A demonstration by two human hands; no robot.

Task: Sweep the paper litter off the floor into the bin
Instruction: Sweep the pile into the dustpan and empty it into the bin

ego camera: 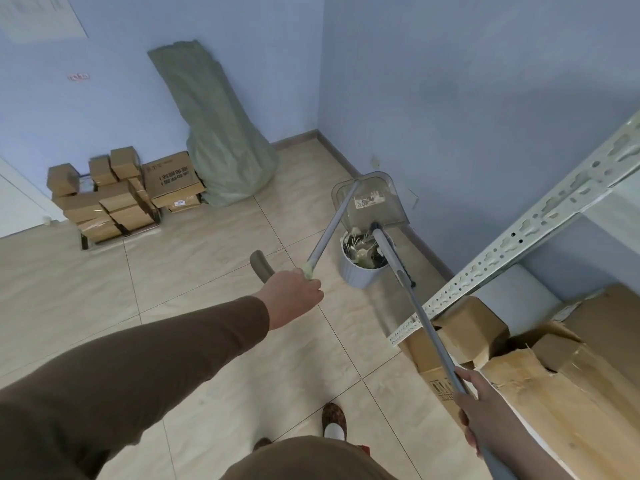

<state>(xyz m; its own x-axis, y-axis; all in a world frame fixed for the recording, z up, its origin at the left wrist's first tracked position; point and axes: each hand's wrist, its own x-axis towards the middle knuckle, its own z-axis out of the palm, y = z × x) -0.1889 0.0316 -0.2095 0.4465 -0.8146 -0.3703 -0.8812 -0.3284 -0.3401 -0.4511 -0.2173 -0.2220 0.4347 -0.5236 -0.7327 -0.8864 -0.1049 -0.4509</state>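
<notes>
Nearly finished, judging by bare floor tiles [214, 268]. Paper litter [362, 249] heaped in white bin [360, 275] near the wall. Clear dustpan [372, 202] tipped above it, handle gripped by left hand [294, 294]; right hand [485, 410] clasping broom shaft [415, 303]. Left: shaking out remnants.

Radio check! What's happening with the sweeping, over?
Left hand grips dustpan handle, right hand grips broom handle. Dustpan tipped over bin. Nothing blocking.

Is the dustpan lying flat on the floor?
No, the left hand holds the dustpan tipped up over the white bin, which already has paper in it.
</notes>
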